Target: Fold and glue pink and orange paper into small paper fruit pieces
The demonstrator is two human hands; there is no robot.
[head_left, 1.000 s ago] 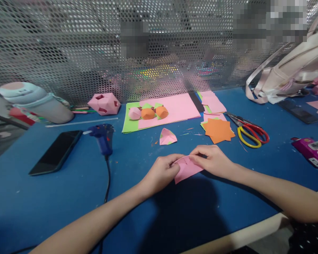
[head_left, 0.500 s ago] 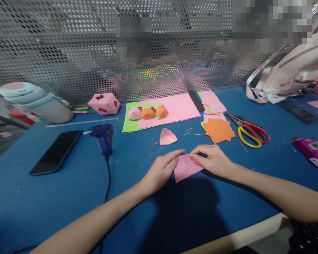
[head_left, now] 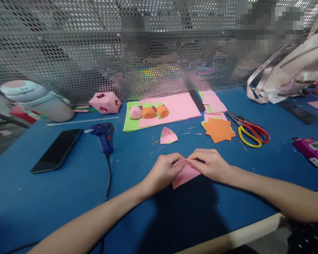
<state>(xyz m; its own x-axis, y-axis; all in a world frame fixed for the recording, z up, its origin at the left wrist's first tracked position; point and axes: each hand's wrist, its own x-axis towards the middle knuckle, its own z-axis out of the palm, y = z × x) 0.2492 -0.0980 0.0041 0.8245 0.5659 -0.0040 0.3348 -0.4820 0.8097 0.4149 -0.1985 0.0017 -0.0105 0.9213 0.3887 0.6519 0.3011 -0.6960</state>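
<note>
Both hands pinch the far edge of a pink sheet of paper point(head_left: 184, 176) over the blue table. My left hand point(head_left: 164, 171) is closed on its left part, thumb on top. My right hand point(head_left: 213, 164) grips the same edge from the right, its fingertips almost meeting the left ones. The paper's near corner points toward me; its far edge is partly hidden by the fingers. Just beyond my hands lies a small folded pink and green paper piece point(head_left: 168, 136). Farther right is a stack of orange paper squares point(head_left: 219, 129).
A blue glue gun point(head_left: 104, 137) with its cord and a black phone point(head_left: 57, 151) lie left. Scissors point(head_left: 250, 132) with red and yellow handles lie right, near a purple device point(head_left: 311, 151). Folded paper pieces point(head_left: 148, 112) rest on sheets before a perforated metal panel point(head_left: 95, 53).
My left fingers have curled, and the thumb now presses on the paper's far edge. Both hands have drawn slightly nearer to me, with their fingertips closer together.
</note>
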